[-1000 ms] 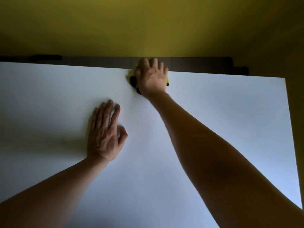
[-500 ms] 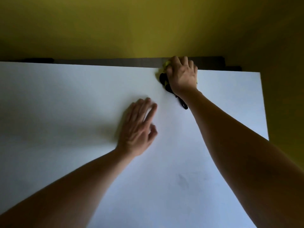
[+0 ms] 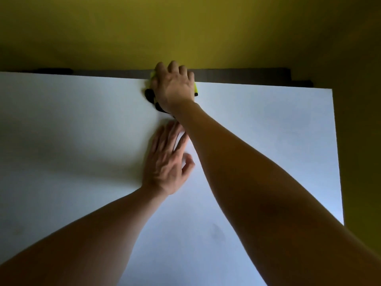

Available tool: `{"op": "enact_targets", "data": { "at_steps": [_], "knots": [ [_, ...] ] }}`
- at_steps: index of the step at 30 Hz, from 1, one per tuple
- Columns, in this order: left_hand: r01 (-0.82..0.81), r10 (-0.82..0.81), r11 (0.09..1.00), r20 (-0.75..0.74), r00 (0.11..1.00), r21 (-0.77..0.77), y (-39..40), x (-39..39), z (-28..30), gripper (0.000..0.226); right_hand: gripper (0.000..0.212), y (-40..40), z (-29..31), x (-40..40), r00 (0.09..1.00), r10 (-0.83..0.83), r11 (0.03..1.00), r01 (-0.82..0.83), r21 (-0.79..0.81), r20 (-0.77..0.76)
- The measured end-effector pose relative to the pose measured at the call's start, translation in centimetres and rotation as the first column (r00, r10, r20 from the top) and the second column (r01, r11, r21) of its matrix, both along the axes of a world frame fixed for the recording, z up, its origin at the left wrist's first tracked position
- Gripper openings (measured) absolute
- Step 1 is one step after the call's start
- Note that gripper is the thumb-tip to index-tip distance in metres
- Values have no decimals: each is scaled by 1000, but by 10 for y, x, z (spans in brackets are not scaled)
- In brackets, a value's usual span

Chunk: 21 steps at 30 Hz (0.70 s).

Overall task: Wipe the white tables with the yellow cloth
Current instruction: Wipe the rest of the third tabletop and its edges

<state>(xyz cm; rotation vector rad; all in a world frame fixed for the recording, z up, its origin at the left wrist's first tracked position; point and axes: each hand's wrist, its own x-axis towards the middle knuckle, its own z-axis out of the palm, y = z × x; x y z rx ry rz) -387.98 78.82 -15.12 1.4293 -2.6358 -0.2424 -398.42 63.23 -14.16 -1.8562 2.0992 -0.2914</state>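
Note:
The white table [image 3: 268, 141] fills most of the head view. My right hand [image 3: 175, 87] is stretched out to its far edge and lies on top of the yellow cloth [image 3: 152, 76], fingers curled over it. Only slivers of yellow and a dark part of the cloth show around the hand. My left hand [image 3: 167, 162] rests flat on the table with straight fingers, just below and left of my right wrist, its fingertips close to the right forearm.
A dark strip [image 3: 247, 74] runs behind the table's far edge, below a yellow wall [image 3: 185, 27]. The table's right edge [image 3: 338, 162] borders more yellow wall. A faint grey smudge [image 3: 216, 234] marks the near part of the table.
My right hand slid the cloth right along the far edge, then back left. My left hand moved right and now lies close under the right wrist.

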Motion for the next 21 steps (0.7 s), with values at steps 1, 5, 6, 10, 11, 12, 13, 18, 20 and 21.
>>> {"op": "enact_targets", "data": {
  "at_steps": [1,5,6,10,11,12,13,18,20,21],
  "knots": [
    [7,-7,1000,-17,1000,-1,0,0,0,66,39,1,-1,-6,1000,21,1000,-21,6,-4],
    [18,-19,1000,-39,999,-2,0,-1,3,70,40,25,-5,-74,999,-31,999,30,-23,-21],
    [21,-21,1000,-42,999,-5,0,-1,3,71,40,37,-7,-101,996,-79,996,78,-34,-30],
    [15,-16,1000,-29,999,-8,1,-1,3,69,46,80,-7,-204,965,-246,969,243,-45,-87],
    [14,-14,1000,-29,999,-9,1,-1,3,69,48,86,-7,-221,959,-271,962,268,-48,-85],
    [14,-14,1000,-29,999,-10,1,-2,3,69,49,90,-6,-232,953,-290,957,287,-50,-81],
    [15,-15,1000,-31,999,-8,1,-3,3,69,48,91,-7,-240,947,-309,951,305,-55,-83],
    [-1,1,1000,-24,1000,10,1,-5,4,67,46,76,-8,-198,927,-357,934,354,-50,-114],
    [8,-7,1000,-17,1000,14,1,-4,4,69,48,64,-6,-153,964,-244,970,239,-50,-108],
    [8,-8,1000,-9,1000,15,0,-4,4,69,47,57,-5,-128,979,-185,982,181,-51,-90]
  ]
}}
